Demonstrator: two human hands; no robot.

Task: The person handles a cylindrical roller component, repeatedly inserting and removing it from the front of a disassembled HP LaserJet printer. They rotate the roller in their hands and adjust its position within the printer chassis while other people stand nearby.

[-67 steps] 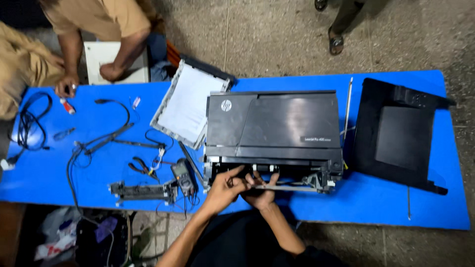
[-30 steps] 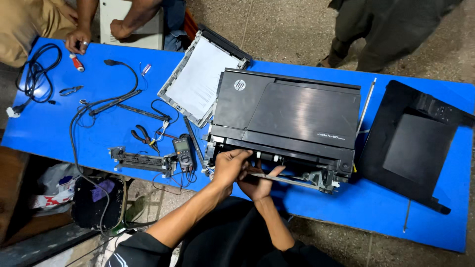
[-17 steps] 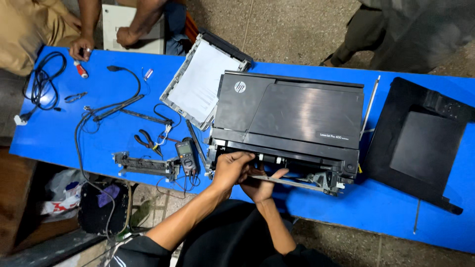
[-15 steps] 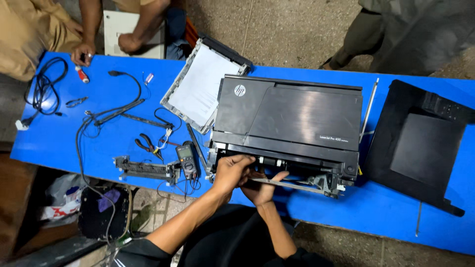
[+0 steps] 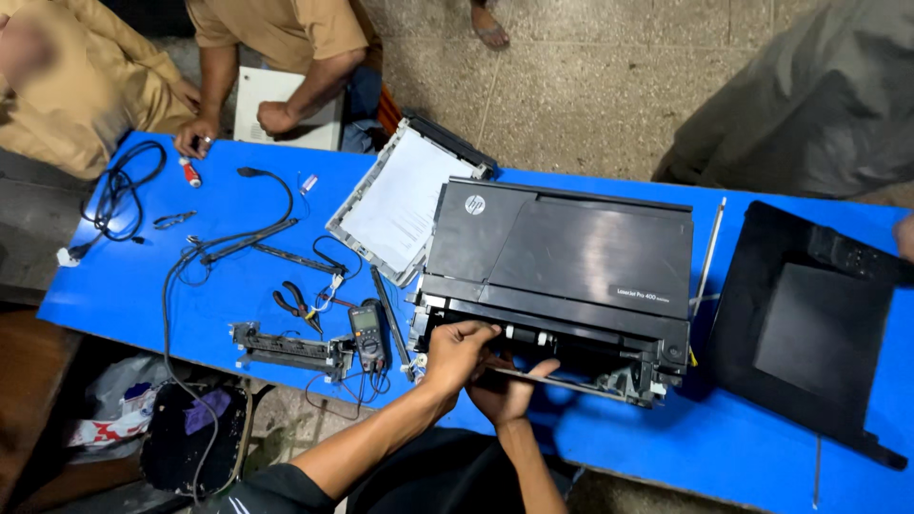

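Observation:
A black laser printer [image 5: 562, 257] with its covers off lies on the blue table [image 5: 238, 247]. My left hand [image 5: 459, 350] reaches into the open front of the printer at its lower left, fingers curled on an inner part that I cannot make out. My right hand [image 5: 507, 388] is just below and to the right, thumb up against a thin metal rod [image 5: 571, 383] that runs along the printer's front edge. What the fingers of either hand hold is hidden.
Left of the printer lie a multimeter [image 5: 367, 335], pliers [image 5: 297, 306], a long black printer part [image 5: 286, 348], cables [image 5: 119, 195] and a white scanner lid [image 5: 405, 205]. A black cover panel [image 5: 809, 328] lies at the right. Other people sit at the far edge.
The view has shifted and tilted slightly. Both hands stay at the printer's open front, with only small finger movement.

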